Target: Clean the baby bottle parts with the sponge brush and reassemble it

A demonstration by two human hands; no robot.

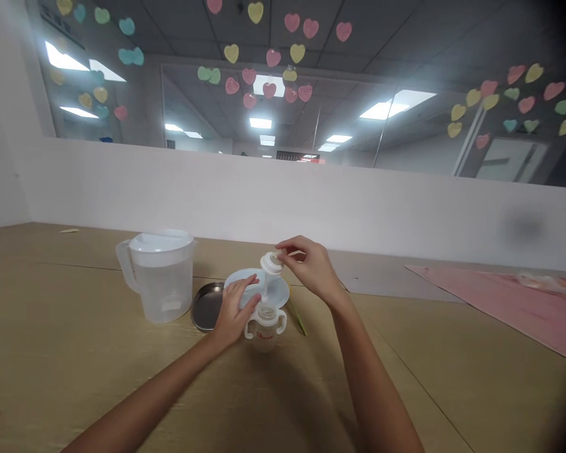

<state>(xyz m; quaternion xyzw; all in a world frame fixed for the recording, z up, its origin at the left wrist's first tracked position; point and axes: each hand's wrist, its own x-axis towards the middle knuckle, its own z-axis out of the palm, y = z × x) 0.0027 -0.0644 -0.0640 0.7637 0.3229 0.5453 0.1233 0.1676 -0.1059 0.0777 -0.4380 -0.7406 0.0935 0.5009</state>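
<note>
A clear baby bottle [265,336] with two white handles and red print stands upright on the table, its mouth uncovered. Above it, my right hand [306,261] pinches the bottle's nipple top [271,263] by its teat end; a pale straw-like piece hangs from this white collar towards the bottle mouth. My left hand [236,311] is at the bottle's left side with fingers stretched and thumb apart; whether it touches the handle I cannot tell. Behind the bottle lies a light blue plate [279,291], partly hidden by my left hand and the nipple top.
A lidded translucent pitcher [165,283] stands at the left. Beside it is a round dark metal dish [206,307]. A thin yellow-green stick [298,314] lies right of the bottle. A pink sheet [490,302] covers part of the right side, below a white wall [264,195].
</note>
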